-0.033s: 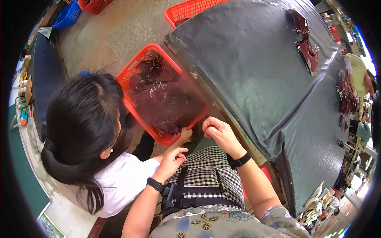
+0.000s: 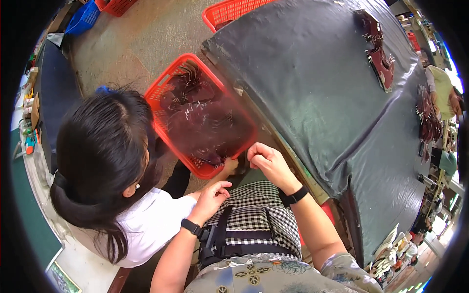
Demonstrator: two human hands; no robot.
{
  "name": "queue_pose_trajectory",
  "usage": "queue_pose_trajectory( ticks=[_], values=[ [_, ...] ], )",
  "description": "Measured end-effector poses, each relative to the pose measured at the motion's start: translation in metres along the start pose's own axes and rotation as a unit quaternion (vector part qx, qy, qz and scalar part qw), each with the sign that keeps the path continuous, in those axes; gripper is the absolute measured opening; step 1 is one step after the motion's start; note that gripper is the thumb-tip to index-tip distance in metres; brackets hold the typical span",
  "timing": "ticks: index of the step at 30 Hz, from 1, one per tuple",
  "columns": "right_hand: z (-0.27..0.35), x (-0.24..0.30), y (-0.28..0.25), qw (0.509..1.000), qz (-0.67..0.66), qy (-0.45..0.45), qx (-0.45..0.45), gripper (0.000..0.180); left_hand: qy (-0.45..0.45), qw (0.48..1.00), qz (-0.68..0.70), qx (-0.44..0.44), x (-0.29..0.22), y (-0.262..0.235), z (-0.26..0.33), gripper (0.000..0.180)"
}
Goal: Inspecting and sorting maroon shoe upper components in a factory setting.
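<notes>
A red plastic basket (image 2: 163,128) holds several dark maroon cut pieces (image 2: 195,112) with pale strips or threads, partly blurred. My right hand (image 2: 267,161) hovers by the basket's near right corner, fingers curled inward, with nothing visible in them. My left hand (image 2: 211,201) is in front of my checked apron (image 2: 249,215), its fingers loosely bent and apart, holding nothing I can see. Beside me on the left, a person in white (image 2: 156,224) leans over. That person's hand (image 2: 228,167) is at the basket's near end, partly hidden.
A table with a dark cover (image 2: 303,83) fills the right side. On it lie a maroon piece (image 2: 381,61), a maroon bundle (image 2: 429,117) and pale pieces (image 2: 388,256). Another red basket (image 2: 234,10) stands beyond, a blue basket (image 2: 84,18) at far left. Another person (image 2: 442,93) is at the right.
My right hand has shifted very slightly to the left. The view has tilted a little; otherwise both hands and the basket look the same.
</notes>
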State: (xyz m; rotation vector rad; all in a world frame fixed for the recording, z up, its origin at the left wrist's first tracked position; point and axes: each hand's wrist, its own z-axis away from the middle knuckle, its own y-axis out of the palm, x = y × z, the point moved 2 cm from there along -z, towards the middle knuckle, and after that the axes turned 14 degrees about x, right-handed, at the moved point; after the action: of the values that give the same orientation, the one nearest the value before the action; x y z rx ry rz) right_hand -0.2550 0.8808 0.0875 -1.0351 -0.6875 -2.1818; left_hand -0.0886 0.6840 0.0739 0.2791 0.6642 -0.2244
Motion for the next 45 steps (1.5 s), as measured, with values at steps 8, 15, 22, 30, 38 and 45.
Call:
queue_pose_trajectory(
  ticks=[8, 15, 22, 30, 38, 45],
  values=[
    [-0.054, -0.067, -0.002, 0.996, 0.078, 0.043, 0.003, 0.022, -0.007, 0.993, -0.031, -0.110, 0.017, 0.007, -0.083, 0.031],
    [-0.069, -0.166, -0.010, 0.993, -0.027, 0.114, 0.009, 0.020, -0.096, 0.980, -0.074, -0.159, 0.100, -0.046, -0.181, 0.032],
    [-0.115, -0.231, -0.008, 0.966, -0.216, 0.141, -0.016, 0.018, -0.030, 0.921, -0.328, -0.210, 0.096, -0.141, -0.223, 0.049],
    [-0.220, -0.276, -0.025, 0.981, -0.155, 0.072, -0.094, 0.036, -0.004, 0.950, -0.217, -0.225, 0.127, -0.177, -0.276, 0.084],
    [-0.305, -0.273, -0.043, 0.965, -0.211, -0.011, -0.157, 0.046, 0.057, 0.942, -0.217, -0.248, 0.149, -0.180, -0.295, 0.104],
    [-0.302, -0.289, -0.042, 0.959, -0.236, -0.039, -0.153, 0.020, 0.039, 0.922, -0.315, -0.220, 0.149, -0.177, -0.283, 0.098]
  ],
)
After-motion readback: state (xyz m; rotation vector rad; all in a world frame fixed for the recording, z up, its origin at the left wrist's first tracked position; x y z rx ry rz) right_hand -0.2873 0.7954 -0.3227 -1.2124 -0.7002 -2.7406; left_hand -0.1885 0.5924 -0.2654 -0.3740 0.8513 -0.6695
